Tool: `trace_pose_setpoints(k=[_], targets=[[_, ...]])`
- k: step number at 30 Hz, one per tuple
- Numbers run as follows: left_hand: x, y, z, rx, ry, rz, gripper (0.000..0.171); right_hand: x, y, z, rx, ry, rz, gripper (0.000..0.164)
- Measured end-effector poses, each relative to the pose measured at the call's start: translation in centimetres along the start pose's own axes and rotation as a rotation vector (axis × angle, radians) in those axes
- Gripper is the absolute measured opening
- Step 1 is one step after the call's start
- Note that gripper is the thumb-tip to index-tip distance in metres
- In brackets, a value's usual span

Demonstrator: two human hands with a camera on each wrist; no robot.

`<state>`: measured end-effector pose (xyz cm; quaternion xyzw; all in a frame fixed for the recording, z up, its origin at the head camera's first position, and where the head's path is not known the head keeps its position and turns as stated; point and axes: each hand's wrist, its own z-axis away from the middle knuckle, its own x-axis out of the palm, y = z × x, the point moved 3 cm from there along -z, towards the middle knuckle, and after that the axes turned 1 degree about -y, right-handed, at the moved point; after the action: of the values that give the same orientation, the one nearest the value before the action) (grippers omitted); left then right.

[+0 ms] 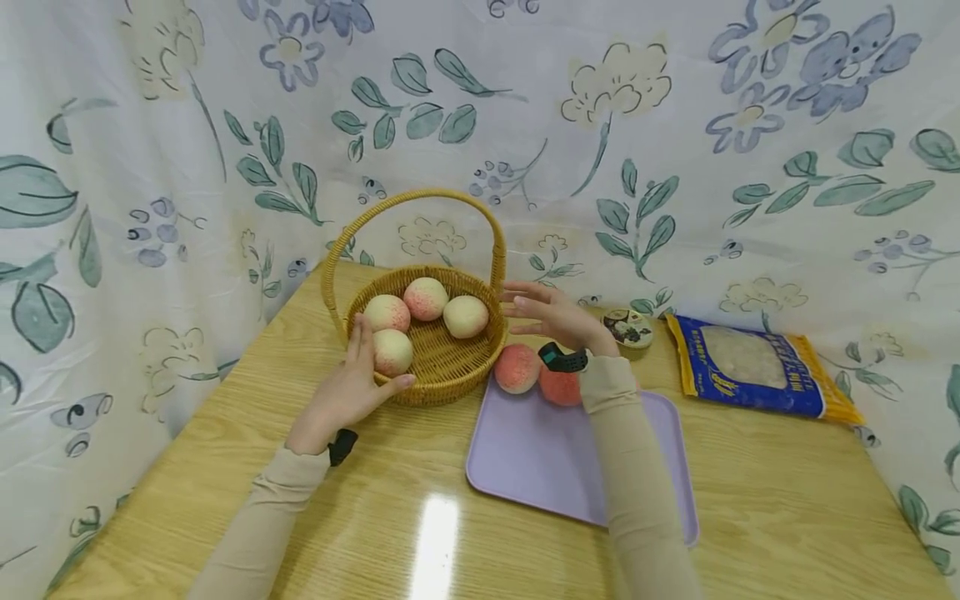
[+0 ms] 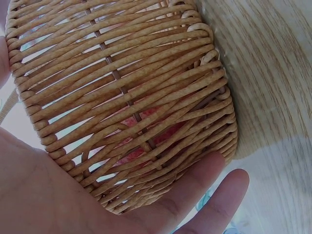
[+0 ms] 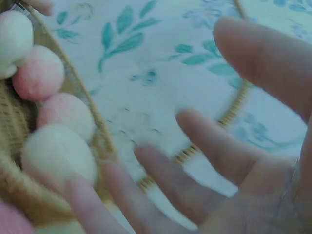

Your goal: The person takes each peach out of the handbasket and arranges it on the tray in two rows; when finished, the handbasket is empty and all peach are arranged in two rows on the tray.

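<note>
A wicker basket (image 1: 442,392) with a tall arched handle (image 1: 420,195) stands at the table's back left. Inside it lie several pale peaches (image 1: 425,298) with pink blush. My left hand (image 1: 345,396) touches the basket's front left side, fingers extended along the outer wall and thumb at the rim; the left wrist view shows its palm against the woven wall (image 2: 122,97). Just beyond the basket's right rim is my right hand (image 1: 555,318), its fingers spread and holding nothing. Below it, a pinker peach (image 1: 517,368) and a red peach (image 1: 560,387) sit at the lilac tray's (image 1: 532,467) back edge.
Behind the right hand stands a small round tin (image 1: 628,327) with a patterned lid. A blue and yellow plastic packet (image 1: 750,367) lies at the table's back right. Floral cloth (image 1: 525,100) hangs along the back and sides of the wooden table (image 1: 360,517).
</note>
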<state>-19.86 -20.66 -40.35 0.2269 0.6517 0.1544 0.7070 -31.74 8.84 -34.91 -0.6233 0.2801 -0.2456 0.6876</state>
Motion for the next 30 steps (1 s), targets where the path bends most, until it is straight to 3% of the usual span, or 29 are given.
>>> trace_pose_setpoints(k=[7,15,20,23,26,30], targets=[[0.5,0.1,-0.2,0.002,0.004,0.004,0.115,1.8,0.4,-2.8,0.098,0.104,-0.033,0.06],[0.3,0.0,-0.4,0.002,0.009,-0.004,0.114,2.9,0.8,-5.5,0.235,0.163,-0.044,0.07],[0.3,0.0,-0.4,-0.007,0.017,-0.003,0.113,3.8,0.9,-6.9,0.317,0.226,0.141,0.071],[0.4,-0.1,-0.3,-0.007,0.027,-0.01,0.114,4.3,1.2,-7.8,0.326,0.235,0.263,0.07],[0.5,-0.1,-0.2,-0.008,0.031,-0.013,0.116,4.7,1.7,-8.6,0.317,0.239,0.309,0.065],[0.5,-0.2,-0.2,-0.01,0.033,-0.009,0.115,5.5,2.6,-9.5,0.338,0.153,0.427,0.053]])
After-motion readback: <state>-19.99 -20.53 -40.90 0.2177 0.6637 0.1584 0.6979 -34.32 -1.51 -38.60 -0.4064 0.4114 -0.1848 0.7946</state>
